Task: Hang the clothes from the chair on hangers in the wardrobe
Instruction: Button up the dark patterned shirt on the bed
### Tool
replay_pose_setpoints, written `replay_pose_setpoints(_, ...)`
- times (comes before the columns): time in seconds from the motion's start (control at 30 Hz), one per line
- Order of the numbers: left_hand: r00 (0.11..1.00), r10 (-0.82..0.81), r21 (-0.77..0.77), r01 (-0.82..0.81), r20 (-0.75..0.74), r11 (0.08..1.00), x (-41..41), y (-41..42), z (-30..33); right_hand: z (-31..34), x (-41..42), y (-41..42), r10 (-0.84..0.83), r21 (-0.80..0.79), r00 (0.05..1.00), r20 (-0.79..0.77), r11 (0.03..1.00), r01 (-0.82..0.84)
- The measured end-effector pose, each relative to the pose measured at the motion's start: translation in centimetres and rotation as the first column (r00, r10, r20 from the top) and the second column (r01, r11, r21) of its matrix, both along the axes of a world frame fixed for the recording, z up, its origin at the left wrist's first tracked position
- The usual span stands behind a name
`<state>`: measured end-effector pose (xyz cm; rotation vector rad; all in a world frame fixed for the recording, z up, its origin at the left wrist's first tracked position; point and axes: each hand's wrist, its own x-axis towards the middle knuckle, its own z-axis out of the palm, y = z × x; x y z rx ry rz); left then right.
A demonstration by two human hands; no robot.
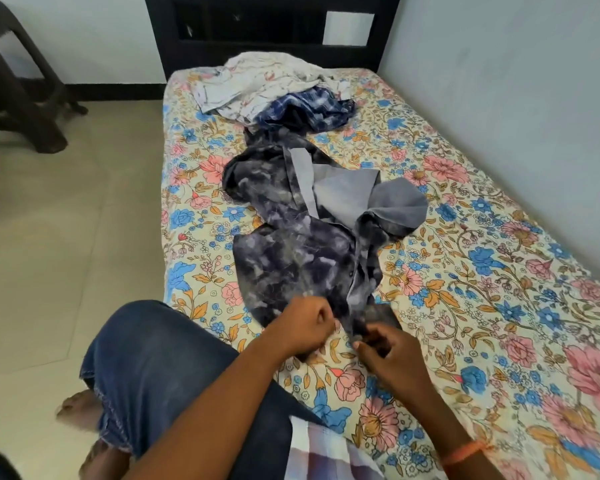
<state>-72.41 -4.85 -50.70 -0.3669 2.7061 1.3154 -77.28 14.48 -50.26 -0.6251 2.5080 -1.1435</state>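
Observation:
A dark blue-grey mottled shirt (291, 251) lies stretched along the floral bed (499, 271), its pale grey inside showing near the middle. My left hand (302, 327) grips the shirt's near end with curled fingers. My right hand (388, 358) pinches the same end just to the right. Farther up the bed lie a blue checked garment (309, 112) and a crumpled white patterned garment (257, 81). No hanger or wardrobe is in view.
A dark plastic chair (18, 84) stands on the tiled floor (66, 237) at the upper left. A dark headboard (274, 26) closes the bed's far end, and a pale wall (534, 81) runs along its right side. My knee in jeans (153, 368) is bent beside the bed.

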Motion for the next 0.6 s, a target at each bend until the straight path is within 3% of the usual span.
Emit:
replay_pose_setpoints(0.13,0.990,0.119,-0.193,-0.131,-0.069,0.972,-1.1,-0.6,-1.1,-0.2,-0.2,0.1,-0.186,-0.050,0.979,0.085,0.980,0.191)
replay_pose_setpoints(0.2,0.988,0.138,-0.213,-0.149,-0.068,0.966,-1.5,-0.3,-1.6,0.1,-0.7,0.1,-0.257,-0.138,0.932,0.257,0.944,0.299)
replay_pose_setpoints(0.3,0.988,0.137,-0.269,-0.153,-0.075,0.951,-1.9,0.1,-1.6,0.8,-1.7,-0.4,-0.298,-0.267,0.780,0.550,0.822,0.503)
replay_pose_setpoints(0.5,0.994,0.082,-0.248,-0.096,-0.065,0.964,-1.6,1.0,-1.3,1.0,-3.7,-1.2,-0.244,-0.267,0.518,0.820,0.639,0.722)
replay_pose_setpoints(0.6,0.994,0.094,-0.236,-0.103,-0.048,0.966,-1.6,1.1,-1.4,1.2,-3.8,-1.6,-0.231,-0.327,0.560,0.796,0.614,0.718)
